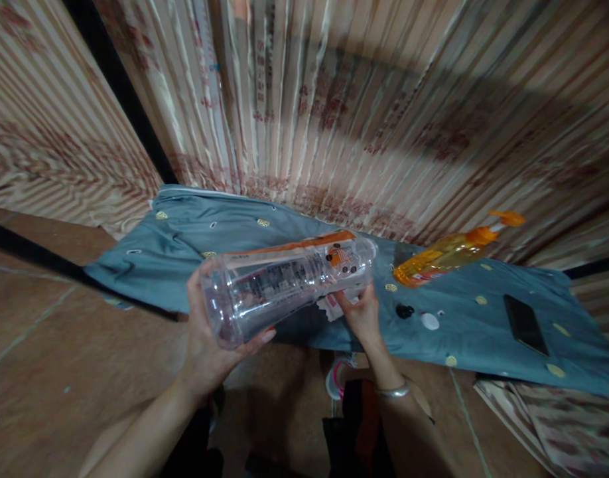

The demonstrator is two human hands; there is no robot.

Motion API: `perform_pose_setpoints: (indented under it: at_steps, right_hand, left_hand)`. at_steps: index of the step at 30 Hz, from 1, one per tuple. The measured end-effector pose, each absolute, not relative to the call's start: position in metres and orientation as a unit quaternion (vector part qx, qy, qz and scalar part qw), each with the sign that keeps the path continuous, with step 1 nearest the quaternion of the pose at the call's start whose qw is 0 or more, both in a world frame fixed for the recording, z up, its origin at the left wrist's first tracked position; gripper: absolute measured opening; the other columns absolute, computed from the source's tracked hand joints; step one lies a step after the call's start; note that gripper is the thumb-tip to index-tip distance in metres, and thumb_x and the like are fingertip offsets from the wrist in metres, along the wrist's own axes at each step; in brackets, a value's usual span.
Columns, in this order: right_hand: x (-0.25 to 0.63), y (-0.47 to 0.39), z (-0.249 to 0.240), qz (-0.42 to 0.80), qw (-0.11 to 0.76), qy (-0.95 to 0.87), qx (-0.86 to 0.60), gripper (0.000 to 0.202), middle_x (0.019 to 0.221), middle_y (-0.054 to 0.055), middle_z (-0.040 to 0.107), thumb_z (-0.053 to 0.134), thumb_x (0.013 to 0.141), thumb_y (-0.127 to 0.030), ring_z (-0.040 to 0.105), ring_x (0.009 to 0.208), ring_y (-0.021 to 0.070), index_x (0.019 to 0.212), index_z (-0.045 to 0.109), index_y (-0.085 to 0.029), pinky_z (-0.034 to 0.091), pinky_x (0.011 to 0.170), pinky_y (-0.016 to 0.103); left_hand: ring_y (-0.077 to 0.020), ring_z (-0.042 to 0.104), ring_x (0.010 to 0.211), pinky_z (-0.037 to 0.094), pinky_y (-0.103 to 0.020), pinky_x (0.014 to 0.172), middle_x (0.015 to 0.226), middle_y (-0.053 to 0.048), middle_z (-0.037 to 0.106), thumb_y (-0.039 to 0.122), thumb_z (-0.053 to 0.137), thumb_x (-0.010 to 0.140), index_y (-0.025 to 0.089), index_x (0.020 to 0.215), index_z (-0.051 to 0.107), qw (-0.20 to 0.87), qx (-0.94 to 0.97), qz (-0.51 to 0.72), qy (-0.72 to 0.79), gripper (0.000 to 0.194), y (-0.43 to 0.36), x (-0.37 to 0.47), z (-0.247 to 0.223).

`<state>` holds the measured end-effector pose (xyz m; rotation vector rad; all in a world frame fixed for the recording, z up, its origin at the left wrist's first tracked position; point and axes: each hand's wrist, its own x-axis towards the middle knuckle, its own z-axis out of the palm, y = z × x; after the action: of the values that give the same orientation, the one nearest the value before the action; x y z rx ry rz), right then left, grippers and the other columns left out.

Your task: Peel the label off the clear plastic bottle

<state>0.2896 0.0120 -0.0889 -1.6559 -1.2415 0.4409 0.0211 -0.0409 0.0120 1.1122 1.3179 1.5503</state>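
A large clear plastic bottle [269, 292], printed with an orange label, is held tilted on its side in front of me. My left hand [209, 332] wraps around its left end, thumb along the underside. Toward the right end, my right hand [361, 315] grips the bottle from below, its fingers partly hidden behind it. A white piece with a jagged edge [333, 308] shows beside my right fingers; whether I hold it or it lies on the cloth, I cannot tell.
An orange pump bottle [446, 255] stands on the blue-green cloth [304, 337]. Nearer me are a small black piece [405, 311], a white round cap [430, 321] and a dark phone [526, 324]. Patterned curtains [334, 133] hang behind; black poles [120, 86] frame the left side.
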Motion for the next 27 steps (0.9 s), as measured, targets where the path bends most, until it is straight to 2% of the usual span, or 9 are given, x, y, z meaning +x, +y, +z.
perform_pose_setpoints:
  at_steps: [4,10,13,19,22,27]
  right_hand:
    - [0.29,0.012,-0.09,0.177,0.49,-0.518,-0.678,0.055,0.094,0.009,0.078,0.077,0.072,-0.054,0.073,0.082,0.0292,0.112,0.059,-0.022,0.057,0.073,0.039]
    - [0.29,0.014,-0.091,0.157,0.492,-0.522,-0.678,0.054,0.087,0.008,0.077,0.076,0.073,-0.056,0.071,0.075,0.0265,0.11,0.06,-0.02,0.053,0.067,0.036]
    - [0.289,0.015,-0.088,0.159,0.489,-0.52,-0.682,0.055,0.088,0.009,0.076,0.076,0.072,-0.057,0.07,0.075,0.0262,0.108,0.06,-0.02,0.053,0.067,0.036]
    - [0.287,0.018,-0.084,0.183,0.503,-0.521,-0.665,0.059,0.091,0.008,0.077,0.077,0.072,-0.059,0.07,0.078,0.0252,0.113,0.06,-0.02,0.054,0.07,0.035]
    - [0.285,0.019,-0.082,0.194,0.504,-0.518,-0.663,0.062,0.091,0.008,0.076,0.077,0.07,-0.061,0.069,0.078,0.0254,0.113,0.06,-0.019,0.054,0.07,0.037]
    - [0.281,0.02,-0.077,0.201,0.504,-0.52,-0.66,0.062,0.093,0.01,0.076,0.076,0.071,-0.06,0.069,0.079,0.0268,0.114,0.061,-0.018,0.056,0.072,0.04]
  left_hand:
    - [-0.0345,0.076,0.097,0.067,-0.053,0.091,0.145,-0.014,0.061,0.044,0.101,0.048,0.028,0.143,0.047,0.431,0.437,0.615,0.494,0.11,-0.037,0.016,0.007]
    - [-0.0408,0.064,0.129,0.059,-0.054,0.106,0.149,-0.014,0.056,0.046,0.1,0.043,0.025,0.14,0.048,0.395,0.467,0.62,0.491,0.112,-0.03,0.013,0.003]
    - [-0.0401,0.065,0.129,0.058,-0.054,0.106,0.147,-0.014,0.058,0.046,0.099,0.044,0.027,0.14,0.047,0.39,0.474,0.625,0.483,0.111,-0.03,0.013,0.004]
    - [-0.0388,0.058,0.139,0.049,-0.056,0.117,0.15,-0.013,0.054,0.042,0.098,0.048,0.027,0.139,0.046,0.376,0.492,0.619,0.483,0.106,-0.035,0.013,0.014]
    - [-0.0387,0.055,0.142,0.045,-0.057,0.12,0.151,-0.013,0.053,0.043,0.099,0.045,0.029,0.139,0.047,0.362,0.497,0.625,0.481,0.108,-0.036,0.011,0.017]
    - [-0.0396,0.06,0.136,0.052,-0.056,0.114,0.147,-0.014,0.055,0.045,0.101,0.042,0.026,0.135,0.05,0.344,0.509,0.624,0.483,0.108,-0.033,0.008,0.021]
